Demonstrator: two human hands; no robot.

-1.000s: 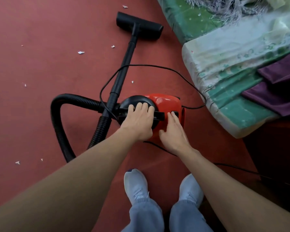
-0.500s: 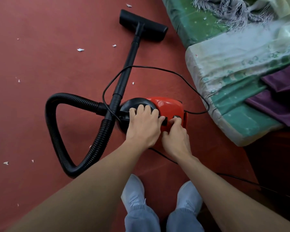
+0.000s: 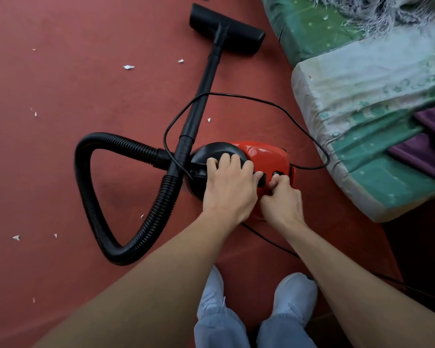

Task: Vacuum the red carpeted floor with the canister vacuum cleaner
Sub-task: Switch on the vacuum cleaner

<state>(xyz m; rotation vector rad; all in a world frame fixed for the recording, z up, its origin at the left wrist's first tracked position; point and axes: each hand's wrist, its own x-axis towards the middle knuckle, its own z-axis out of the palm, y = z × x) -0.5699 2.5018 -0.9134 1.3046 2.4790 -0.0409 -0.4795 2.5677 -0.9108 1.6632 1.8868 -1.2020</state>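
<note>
A red and black canister vacuum (image 3: 266,156) sits on the red carpet (image 3: 86,96). My left hand (image 3: 229,189) lies over its black top, fingers curled round the carrying handle. My right hand (image 3: 281,204) is curled at the rear of the red body, fingertips pinching a small round knob (image 3: 276,175). The ribbed black hose (image 3: 91,197) loops out to the left and back to the wand (image 3: 206,89), which ends in the floor head (image 3: 226,28) at the top. A black power cord (image 3: 261,100) arcs over the wand and round the canister. White paper scraps (image 3: 128,67) dot the carpet.
Folded green and pale mattresses (image 3: 362,109) with purple cloth (image 3: 422,156) lie close on the right, near the canister. Dark furniture (image 3: 425,247) stands at the lower right. My pale shoes (image 3: 211,292) are just behind the vacuum. The cord trails off to the lower right.
My right hand's fingers went from lying flat on the red body to curling around the knob. The hose loop swung wider to the left. My left hand stayed on the handle.
</note>
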